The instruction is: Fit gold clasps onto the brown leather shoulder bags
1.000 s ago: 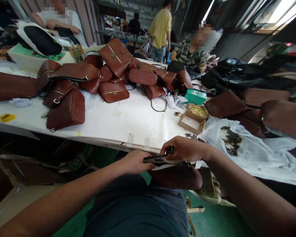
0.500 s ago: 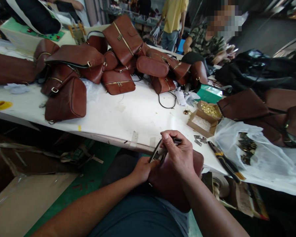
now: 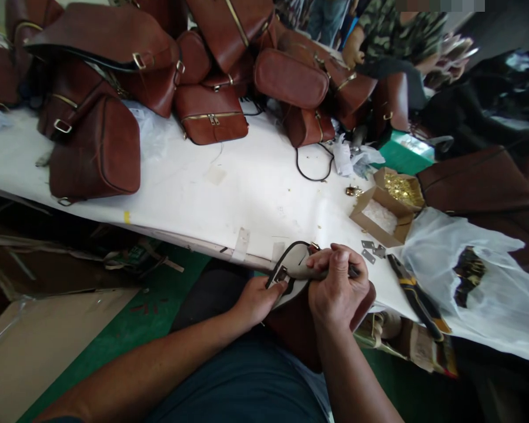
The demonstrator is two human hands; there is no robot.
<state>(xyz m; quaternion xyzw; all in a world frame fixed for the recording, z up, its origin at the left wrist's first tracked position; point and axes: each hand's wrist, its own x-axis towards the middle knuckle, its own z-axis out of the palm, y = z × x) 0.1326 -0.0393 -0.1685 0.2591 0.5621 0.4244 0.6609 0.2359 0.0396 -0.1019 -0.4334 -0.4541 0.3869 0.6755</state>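
A brown leather bag (image 3: 293, 329) rests on my lap against the table edge, its dark-edged opening turned up and pale lining showing. My left hand (image 3: 258, 299) pinches the rim of this opening, thumb on top, beside a small metal plate (image 3: 282, 274). My right hand (image 3: 337, 282) is closed over the other side of the opening. A dark end sticks out past its fingers; what it grips is mostly hidden. Nearest to the right hand on the table are several small metal plates (image 3: 368, 255) and pliers (image 3: 417, 296) with black and yellow handles.
Brown bags (image 3: 211, 114) are piled along the back of the white table (image 3: 194, 194). On the right are small cardboard boxes (image 3: 381, 217) of brass-coloured and pale pieces, a green box (image 3: 405, 154) and a plastic bag (image 3: 502, 294). A person in camouflage (image 3: 392, 35) sits across.
My right hand has turned and moved slightly right, closing into a fist-like grip. The bag's opening now spreads wider, showing the lining. My left hand keeps its hold. The view has tilted downward.
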